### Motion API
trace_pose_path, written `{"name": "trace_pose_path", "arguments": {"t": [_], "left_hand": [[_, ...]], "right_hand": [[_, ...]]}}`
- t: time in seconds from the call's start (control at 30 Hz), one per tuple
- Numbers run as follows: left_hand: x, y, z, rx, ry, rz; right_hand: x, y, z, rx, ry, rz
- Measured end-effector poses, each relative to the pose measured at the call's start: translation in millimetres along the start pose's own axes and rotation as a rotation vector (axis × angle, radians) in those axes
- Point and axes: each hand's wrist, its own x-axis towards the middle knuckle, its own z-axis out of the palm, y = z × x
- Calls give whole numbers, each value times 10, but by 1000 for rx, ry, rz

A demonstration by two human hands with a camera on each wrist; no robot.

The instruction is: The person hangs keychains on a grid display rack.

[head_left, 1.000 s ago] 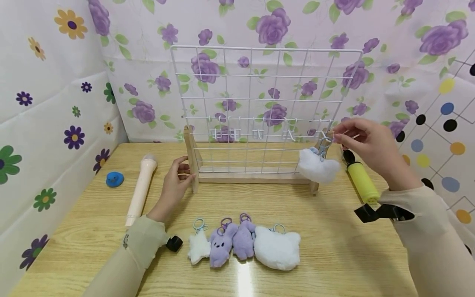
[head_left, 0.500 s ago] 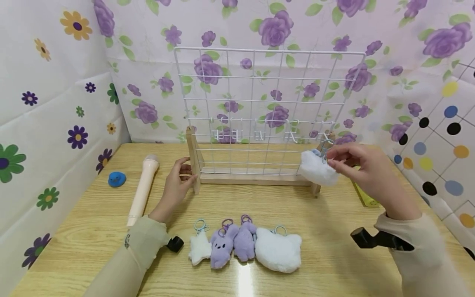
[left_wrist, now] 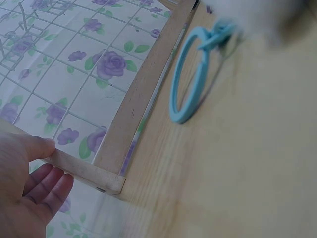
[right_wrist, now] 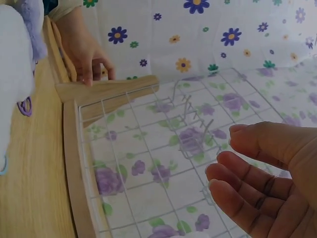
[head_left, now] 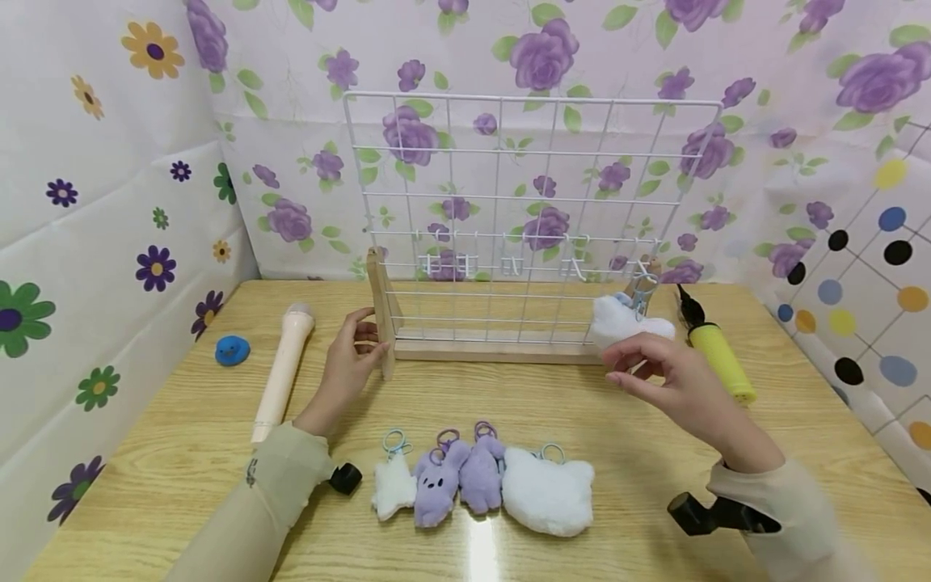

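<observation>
A white wire grid rack (head_left: 497, 195) stands upright in a wooden base (head_left: 502, 351). At its left wooden post (head_left: 380, 311), my left hand (head_left: 347, 361) holds on, thumb on one side and fingers on the other. From a hook at the rack's right end hangs a white plush keychain (head_left: 618, 318) by its light blue ring. Just in front of and below that plush is my right hand (head_left: 665, 384), fingers loosely bent and holding nothing; it hides part of the plush. In the right wrist view, the right hand's fingertips (right_wrist: 218, 171) are apart from the grid.
A row of plush keychains lies near the front: a white star (head_left: 393, 487), two purple ones (head_left: 480, 478) and a large white one (head_left: 549, 493). Several white hooks (head_left: 512, 265) hang on the grid. A microphone (head_left: 284, 368), blue toy (head_left: 232, 350) and yellow pump (head_left: 722, 360) flank the rack.
My right hand has let go of the white plush keychain's ring and moved down and toward me. The plush stays hanging at the rack's right end. My left hand keeps its place.
</observation>
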Motion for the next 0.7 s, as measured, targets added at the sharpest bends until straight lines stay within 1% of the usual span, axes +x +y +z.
{"name": "trace_pose_path", "arguments": {"t": [0.23, 0.37, 0.5, 0.63, 0.7], "left_hand": [[-1, -5, 1, 6, 4, 1], [0, -12, -4, 12, 4, 8], [7, -14, -2, 15, 8, 3], [10, -12, 0, 14, 10, 1], [9, -11, 3, 12, 9, 5]], "right_hand": [[-83, 106, 180, 41, -70, 27], [-121, 175, 290, 75, -122, 69], [-141, 246, 405, 100, -200, 106], [-146, 346, 513, 115, -293, 104], [-150, 392, 558, 106, -336, 93]]}}
